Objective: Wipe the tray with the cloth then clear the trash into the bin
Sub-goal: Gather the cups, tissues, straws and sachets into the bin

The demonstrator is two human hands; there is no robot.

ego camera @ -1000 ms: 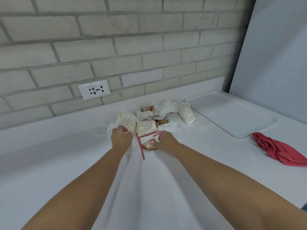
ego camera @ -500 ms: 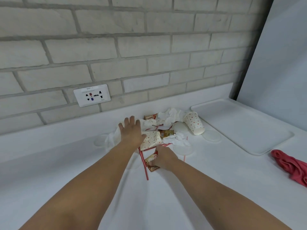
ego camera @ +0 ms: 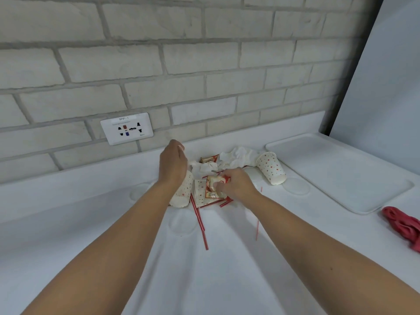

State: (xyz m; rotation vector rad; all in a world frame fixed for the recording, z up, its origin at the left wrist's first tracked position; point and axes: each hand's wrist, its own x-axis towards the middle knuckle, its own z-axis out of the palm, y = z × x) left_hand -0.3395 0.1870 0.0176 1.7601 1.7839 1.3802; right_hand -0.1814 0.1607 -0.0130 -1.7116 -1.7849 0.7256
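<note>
- Trash (ego camera: 236, 155) lies in a loose heap on the white bench (ego camera: 91, 223), close to the brick wall (ego camera: 204, 64) and right under both forearms.
- The right grip (ego camera: 236, 185) is at the near edge of the heap. Its fingers are curled and pinch a red-and-white wrapper (ego camera: 212, 188), lifted a little off the pile.
- The left grip (ego camera: 172, 164) hangs with a bent wrist over the left side of the heap, just above a dotted cup (ego camera: 181, 192). Only the back shows (the fingers are turned away), so I cannot tell whether it holds anything.
- Crumpled tissue (ego camera: 204, 165) sits between the two grips, and a second wrapper (ego camera: 208, 159) lies behind it.
- A second cup (ego camera: 270, 168) lies at the right end of the heap, beside a clear lid (ego camera: 295, 186).
- The tray (ego camera: 341, 173) sits well right of the heap, and the red cloth (ego camera: 404, 226) is bunched just off its near corner.
- A socket (ego camera: 127, 128) is on the wall behind the left grip.
- The held wrapper's long axis runs roughly near to far, tilted slightly.
- The left cup is on its side with its mouth toward the person. The right cup's mouth points near and right.
- A long straw (ego camera: 200, 223) runs from the heap toward the person.
</note>
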